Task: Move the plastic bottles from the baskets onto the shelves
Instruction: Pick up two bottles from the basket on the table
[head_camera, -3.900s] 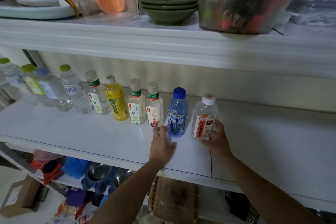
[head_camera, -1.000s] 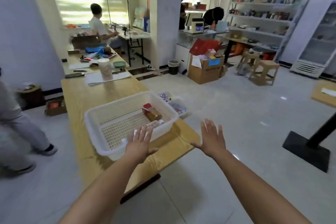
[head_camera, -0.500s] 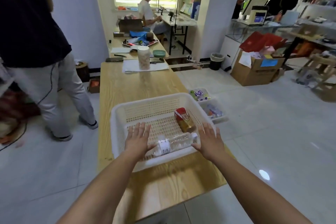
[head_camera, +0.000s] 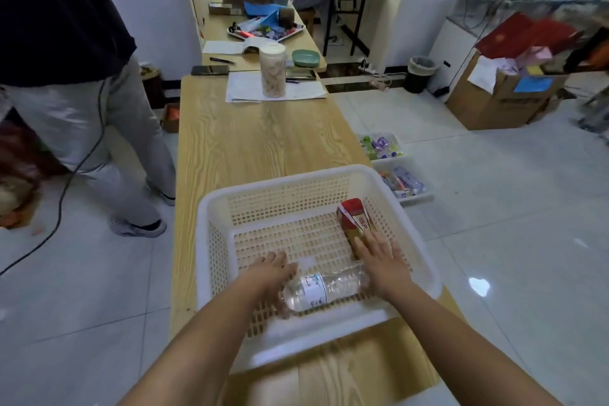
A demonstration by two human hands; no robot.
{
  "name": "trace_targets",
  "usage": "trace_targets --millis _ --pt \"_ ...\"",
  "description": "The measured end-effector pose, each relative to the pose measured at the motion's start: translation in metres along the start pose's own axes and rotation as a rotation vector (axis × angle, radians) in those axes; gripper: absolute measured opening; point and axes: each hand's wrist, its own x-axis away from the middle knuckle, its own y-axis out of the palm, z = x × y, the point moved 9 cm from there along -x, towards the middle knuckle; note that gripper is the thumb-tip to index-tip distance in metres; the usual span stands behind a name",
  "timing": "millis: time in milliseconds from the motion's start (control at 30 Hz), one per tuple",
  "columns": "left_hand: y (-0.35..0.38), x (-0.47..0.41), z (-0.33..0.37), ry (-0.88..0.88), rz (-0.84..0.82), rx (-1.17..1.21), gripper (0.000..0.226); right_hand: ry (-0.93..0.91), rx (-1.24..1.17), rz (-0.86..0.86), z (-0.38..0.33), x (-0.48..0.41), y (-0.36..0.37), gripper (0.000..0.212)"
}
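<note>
A white plastic basket (head_camera: 290,180) sits at the near end of a long wooden table (head_camera: 263,142). Two bottles lie in it: a clear bottle (head_camera: 324,288) with a white label on its side near the front wall, and a brown bottle with a red label (head_camera: 354,219) at the right. My left hand (head_camera: 268,273) wraps around the clear bottle's left end, fingers above and thumb below. My right hand (head_camera: 384,260) rests flat on the near end of the red-labelled bottle, fingers straight, and touches the clear bottle's right end.
A person in grey trousers (head_camera: 82,109) stands close to the table's left side, with a cable trailing on the floor. A tall jar (head_camera: 272,71) and papers lie further along the table. Two small bins (head_camera: 400,178) and a cardboard box (head_camera: 501,99) stand on the floor at the right.
I have turned from the shelf to the table. Both hands have dropped into the basket: the left has closed around the clear bottle's end and the right has reached the red-labelled bottle.
</note>
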Motion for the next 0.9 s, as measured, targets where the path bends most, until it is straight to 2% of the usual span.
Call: trace_targets --millis 133,233,333,400,467,533,600,633,733,900 --pt "-0.018 -0.012 -0.018 0.003 0.056 -0.006 0.097 -0.06 0.033 -0.051 0.0 -0.021 0.002 0.111" --pt "-0.046 -0.013 -0.034 -0.058 0.225 -0.023 0.064 -0.07 -0.066 -0.084 0.008 -0.04 -0.006 0.116" --pt "-0.066 -0.011 -0.052 -0.248 0.356 0.033 0.041 -0.003 -0.253 -0.017 0.022 -0.06 -0.025 0.108" --pt "-0.064 -0.009 -0.062 -0.42 0.363 0.236 0.035 0.056 -0.36 -0.007 0.032 -0.071 -0.028 0.099" --pt "-0.047 -0.013 -0.062 -0.553 0.262 0.52 0.053 0.08 -0.437 -0.047 0.034 -0.079 -0.023 0.099" --pt "-0.022 -0.025 -0.049 -0.62 0.131 0.925 0.074 0.106 -0.45 -0.062 0.037 -0.085 -0.018 0.102" --pt "-0.007 -0.031 -0.034 -0.703 0.108 1.393 0.083 0.132 -0.413 -0.049 0.04 -0.089 -0.019 0.103" --pt "-0.005 -0.033 -0.031 -0.742 0.121 1.52 0.083 0.133 -0.39 -0.047 0.04 -0.092 -0.021 0.104" --pt "-0.004 -0.046 -0.033 -0.79 0.166 1.65 0.077 0.112 -0.327 -0.051 0.043 -0.1 -0.026 0.099" --pt "-0.026 -0.076 -0.057 -0.664 0.316 1.652 0.069 -0.018 -0.239 -0.065 0.043 -0.109 -0.035 0.069"
